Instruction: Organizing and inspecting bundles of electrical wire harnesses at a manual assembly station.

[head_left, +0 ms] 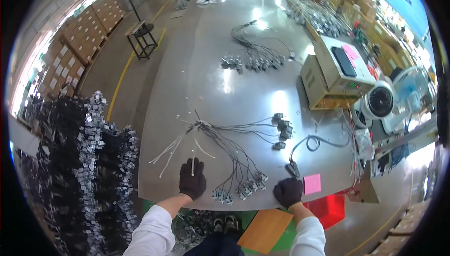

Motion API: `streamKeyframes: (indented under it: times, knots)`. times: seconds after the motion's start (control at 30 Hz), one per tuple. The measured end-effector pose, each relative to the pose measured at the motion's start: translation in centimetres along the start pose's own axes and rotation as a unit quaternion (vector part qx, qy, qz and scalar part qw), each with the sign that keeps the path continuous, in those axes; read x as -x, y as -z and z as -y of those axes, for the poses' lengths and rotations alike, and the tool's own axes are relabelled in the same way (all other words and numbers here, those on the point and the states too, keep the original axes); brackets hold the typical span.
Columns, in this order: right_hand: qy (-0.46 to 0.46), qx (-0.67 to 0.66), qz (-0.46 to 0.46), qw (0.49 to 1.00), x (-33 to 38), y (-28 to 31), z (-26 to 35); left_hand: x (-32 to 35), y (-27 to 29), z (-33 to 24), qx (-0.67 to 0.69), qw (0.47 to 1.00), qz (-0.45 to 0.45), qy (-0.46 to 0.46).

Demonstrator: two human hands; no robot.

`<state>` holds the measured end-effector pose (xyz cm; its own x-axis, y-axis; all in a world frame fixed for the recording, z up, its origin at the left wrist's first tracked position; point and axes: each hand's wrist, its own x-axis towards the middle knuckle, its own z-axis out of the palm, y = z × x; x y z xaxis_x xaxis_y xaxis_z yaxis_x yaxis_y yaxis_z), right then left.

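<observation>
- Left grip [192, 181]: unclenched, fingers extended, 1 white wire [193, 149] crossing them.
- Right grip [288, 192]: curled; cannot tell whether it holds anything.
- Cable bundle [203, 125]: on the worktop [164, 96], ahead of both grips, reaching between them.
- Pink note [312, 184]: right of right grip.

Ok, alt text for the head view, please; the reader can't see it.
A dark-gloved left hand is at a white cable end and a dark-gloved right hand beside a pink square, both at the near edge of a grey table. Dark cables with grey connectors lie between them.
</observation>
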<state>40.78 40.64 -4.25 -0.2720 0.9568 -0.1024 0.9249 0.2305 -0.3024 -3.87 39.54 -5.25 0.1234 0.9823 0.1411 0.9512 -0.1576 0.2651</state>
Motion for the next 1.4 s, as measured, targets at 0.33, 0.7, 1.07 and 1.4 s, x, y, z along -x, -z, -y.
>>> streamKeyframes:
  times: [0.33,0.7,1.07,1.4]
  knots:
    - [0.038,-0.016,-0.047,0.998,0.6,0.8,1.8,1.4,0.1,0.5,-0.016,0.999,-0.029,-0.01]
    - [0.096,-0.001,0.06,0.994,-0.4,1.0,0.1,0.3,1.3,0.4,-0.009,0.999,0.052,0.007]
    - [0.217,-0.01,0.073,0.973,-2.9,2.3,-3.6,-1.3,1.2,-1.1,-0.041,0.998,0.055,0.0]
    - [0.276,-0.033,0.058,0.959,-8.5,5.7,-7.9,9.3,3.4,5.5,-0.077,0.997,0.028,0.013]
